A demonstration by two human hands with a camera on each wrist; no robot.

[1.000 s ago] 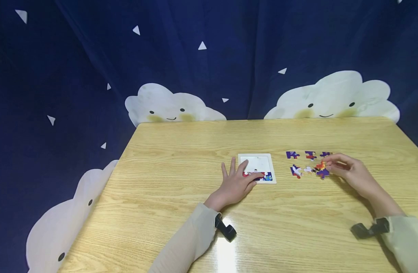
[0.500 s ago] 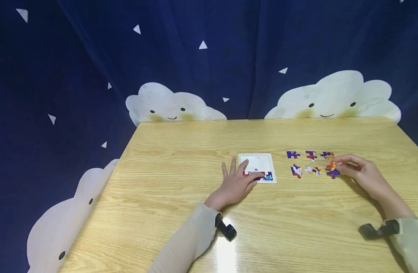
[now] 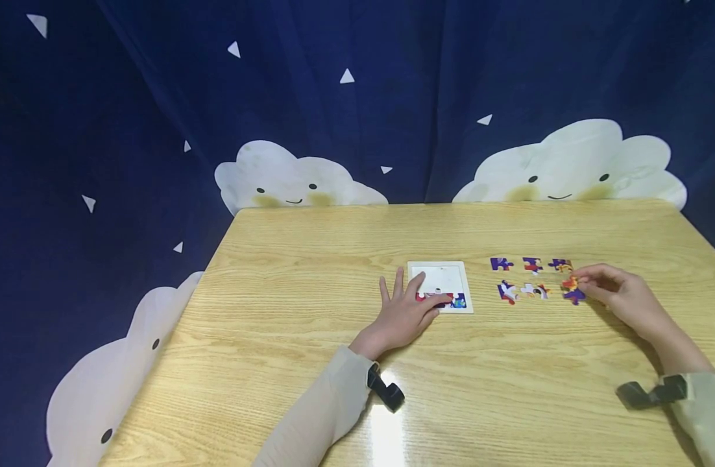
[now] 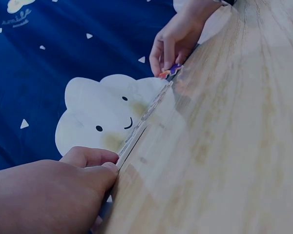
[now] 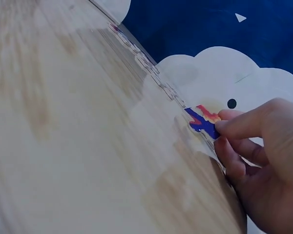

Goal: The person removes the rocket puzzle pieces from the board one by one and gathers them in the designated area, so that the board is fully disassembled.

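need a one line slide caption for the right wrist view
The right hand pinches a purple-and-red jigsaw piece, with other pieces strung out beyond it on the wooden table.

The left sleeve (image 3: 319,408), near 6 o'clock in the head view, is long, plain and pale grey-beige, with soft creases. The right sleeve (image 3: 704,408), at 4 o'clock, is similar pale cloth. Each ends in a loose cuff at the wrist. 2 black fittings jut from the cuffs, 1 per wrist: the left mount (image 3: 385,388) toward its sleeve's 2 o'clock, the right mount (image 3: 655,392) toward 10 o'clock. Both lead to a dark, blocky, rounded end. The left grip (image 3: 399,321) and right grip (image 3: 626,298) are bare.
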